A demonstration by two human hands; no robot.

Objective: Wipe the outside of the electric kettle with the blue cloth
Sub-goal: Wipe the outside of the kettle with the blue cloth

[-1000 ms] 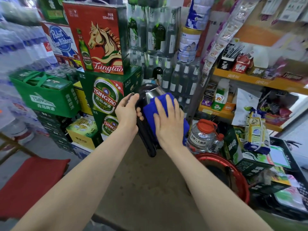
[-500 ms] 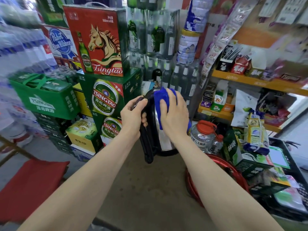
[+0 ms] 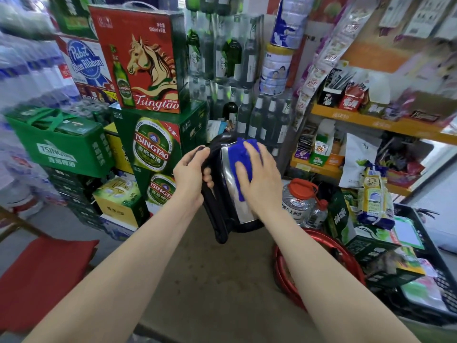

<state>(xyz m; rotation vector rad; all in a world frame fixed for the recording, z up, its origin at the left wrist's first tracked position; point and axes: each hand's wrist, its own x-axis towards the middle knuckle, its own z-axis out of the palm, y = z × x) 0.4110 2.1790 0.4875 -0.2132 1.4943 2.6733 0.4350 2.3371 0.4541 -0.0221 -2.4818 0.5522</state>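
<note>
The electric kettle (image 3: 231, 201) is steel-bodied with a black handle and black lid, held up in the air in front of me, roughly upright and slightly tilted. My left hand (image 3: 189, 174) grips the top of its black handle. My right hand (image 3: 258, 174) lies flat against the steel side, pressing the bunched blue cloth (image 3: 241, 164) onto it. The cloth shows above and left of my fingers. The kettle's far side and base are hidden.
Stacked Tsingtao beer cartons (image 3: 153, 149) stand just behind the kettle. A jar with a red lid (image 3: 298, 201) and a red basin (image 3: 319, 266) sit at lower right, with orange shelves (image 3: 380, 122) of goods beyond. A red cloth seat (image 3: 42, 276) is at lower left. Brown floor (image 3: 217, 280) lies below.
The kettle has turned more upright, showing its steel side. My right hand with the cloth slid up toward the lid and then sits on the upper side; my left hand stays on the handle.
</note>
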